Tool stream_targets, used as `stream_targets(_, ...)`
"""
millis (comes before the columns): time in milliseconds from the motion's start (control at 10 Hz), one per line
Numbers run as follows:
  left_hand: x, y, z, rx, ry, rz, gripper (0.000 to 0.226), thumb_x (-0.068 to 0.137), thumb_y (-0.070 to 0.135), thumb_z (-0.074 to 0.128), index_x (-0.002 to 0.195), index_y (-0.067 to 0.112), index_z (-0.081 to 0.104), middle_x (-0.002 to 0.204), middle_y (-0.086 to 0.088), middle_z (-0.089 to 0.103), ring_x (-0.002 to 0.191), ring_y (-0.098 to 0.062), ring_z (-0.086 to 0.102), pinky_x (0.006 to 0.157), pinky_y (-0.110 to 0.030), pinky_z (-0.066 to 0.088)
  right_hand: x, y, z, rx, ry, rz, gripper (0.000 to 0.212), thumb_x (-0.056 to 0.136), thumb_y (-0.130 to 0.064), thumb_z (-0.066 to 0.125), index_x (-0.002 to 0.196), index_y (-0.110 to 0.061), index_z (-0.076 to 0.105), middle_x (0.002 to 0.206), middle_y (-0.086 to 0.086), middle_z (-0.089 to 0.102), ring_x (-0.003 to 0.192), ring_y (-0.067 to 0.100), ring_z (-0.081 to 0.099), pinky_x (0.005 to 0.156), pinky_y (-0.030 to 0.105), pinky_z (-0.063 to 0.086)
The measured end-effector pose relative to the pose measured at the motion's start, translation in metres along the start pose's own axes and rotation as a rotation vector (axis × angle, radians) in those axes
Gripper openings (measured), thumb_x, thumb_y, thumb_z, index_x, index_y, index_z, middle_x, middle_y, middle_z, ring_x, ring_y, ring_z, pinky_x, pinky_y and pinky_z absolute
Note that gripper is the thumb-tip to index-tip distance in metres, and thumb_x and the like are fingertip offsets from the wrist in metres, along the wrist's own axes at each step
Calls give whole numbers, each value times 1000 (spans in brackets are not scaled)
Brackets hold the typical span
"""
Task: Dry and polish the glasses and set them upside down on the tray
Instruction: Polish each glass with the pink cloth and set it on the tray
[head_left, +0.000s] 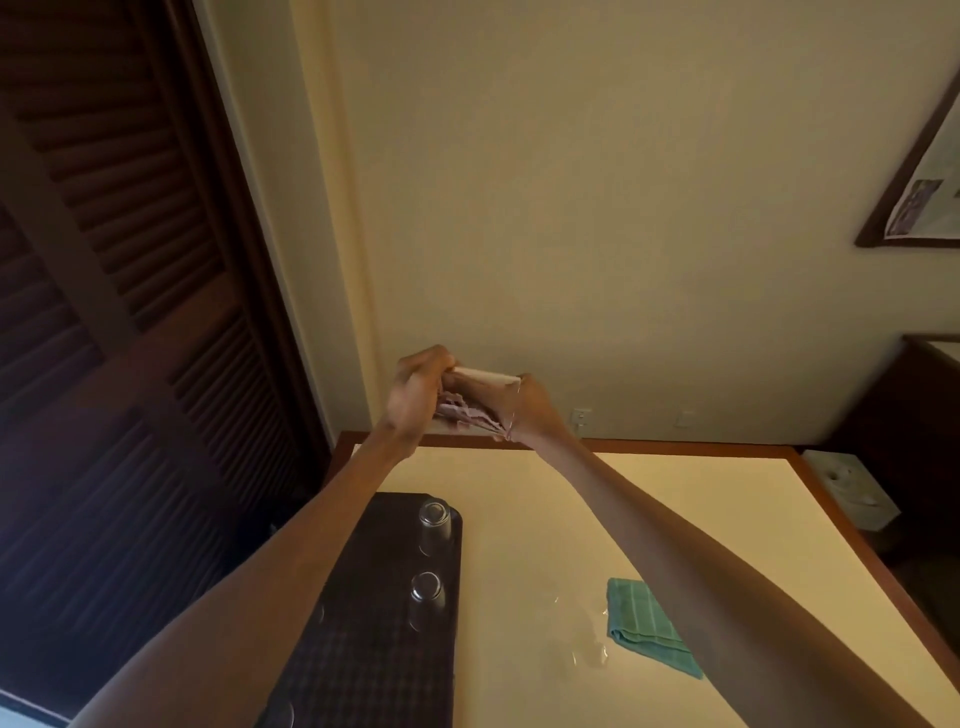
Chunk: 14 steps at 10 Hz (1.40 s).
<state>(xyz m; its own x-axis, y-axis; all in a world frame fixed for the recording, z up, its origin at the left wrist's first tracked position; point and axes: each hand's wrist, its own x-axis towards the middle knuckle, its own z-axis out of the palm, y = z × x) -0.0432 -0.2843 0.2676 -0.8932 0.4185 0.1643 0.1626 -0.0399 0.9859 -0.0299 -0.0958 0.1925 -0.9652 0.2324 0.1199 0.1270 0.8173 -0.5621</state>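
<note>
I hold a clear glass (485, 382) on its side, raised in front of the wall above the table's far edge. My right hand (535, 413) grips one end of it. My left hand (415, 389) is closed on a pinkish cloth (465, 413) bunched in and around the glass. Below lies a dark tray (374, 649) at the table's left side, with two glasses standing upside down along its right edge, a far one (434, 525) and a nearer one (426, 597). Faint clear glasses (584, 649) stand on the table right of the tray.
A folded green cloth (644, 623) lies on the cream table (519, 519), partly under my right forearm. Dark louvred doors (130, 312) stand to the left. A white box (852, 491) sits beyond the table's right edge, and a framed picture (924, 171) hangs on the wall.
</note>
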Motion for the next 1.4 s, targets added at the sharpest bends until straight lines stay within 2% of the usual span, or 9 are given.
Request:
stream_targets(200, -1, 3, -8, -168, -168, -163, 32, 106, 26, 40, 90, 7, 59, 82, -11, 68, 76, -26, 70, 61, -34, 58, -32, -58, -54, -271, 204, -81, 21, 84, -12, 70, 105, -6, 71, 95, 10, 71, 90, 28, 65, 64, 32, 46)
stream_targets(400, -2, 8, 1, -84, -142, -426, 35, 106, 34, 48, 99, 8, 69, 87, -12, 77, 72, -24, 75, 59, -29, 60, -50, -78, -80, -563, 230, -244, 23, 86, -5, 54, 103, -14, 68, 91, 12, 69, 85, 32, 61, 66, 30, 29)
stream_targets(600, 5, 5, 5, 165, -34, 38, 31, 108, 23, 46, 90, 3, 61, 84, -18, 67, 67, -26, 72, 48, -31, 55, -25, -33, -38, -139, 110, -15, 21, 88, -34, 70, 108, -28, 70, 94, -16, 73, 96, 4, 68, 77, 18, 52)
stream_targets(700, 7, 4, 6, 246, 6, 192, 28, 107, 22, 50, 86, 6, 61, 81, -19, 65, 64, -26, 72, 45, -32, 55, -47, -60, -56, 120, -198, -89, 10, 91, -48, 64, 96, -43, 71, 81, -32, 69, 84, -11, 64, 77, 12, 53)
stream_targets(800, 7, 4, 3, 104, -83, 144, 32, 109, 24, 46, 88, 5, 61, 81, -19, 66, 67, -25, 71, 51, -31, 58, -39, -53, -66, -239, -69, -153, 36, 86, -43, 71, 114, -21, 66, 99, -4, 70, 94, 12, 67, 78, 30, 54)
stream_targets(1000, 11, 8, 3, -190, -158, -402, 37, 104, 42, 51, 84, 14, 66, 88, -11, 71, 77, -23, 67, 64, -31, 52, -44, -81, -90, -589, 288, -230, 25, 83, -4, 49, 95, -12, 69, 88, 13, 69, 82, 33, 62, 63, 30, 31)
stream_targets(1200, 8, 14, 13, 99, 38, -94, 37, 108, 32, 48, 87, 7, 66, 73, -11, 70, 58, -16, 69, 43, -25, 50, -36, -60, -72, -98, 96, -62, 20, 88, -7, 70, 106, 2, 68, 104, 10, 70, 96, 26, 65, 73, 35, 48)
stream_targets(1300, 7, 9, 14, 239, 64, 122, 38, 108, 32, 50, 89, 3, 66, 75, -15, 66, 57, -20, 66, 41, -27, 49, -42, -58, -54, 653, -192, 330, 32, 101, -32, 56, 77, -12, 63, 55, -4, 59, 42, 8, 50, 34, 18, 35)
stream_targets(1400, 3, 2, 13, 202, 25, 155, 36, 108, 31, 51, 96, 1, 65, 83, -18, 69, 61, -19, 70, 45, -29, 52, -41, -56, -54, 599, -217, 435, 41, 99, -42, 54, 83, -5, 65, 57, 2, 56, 34, 7, 47, 33, 19, 31)
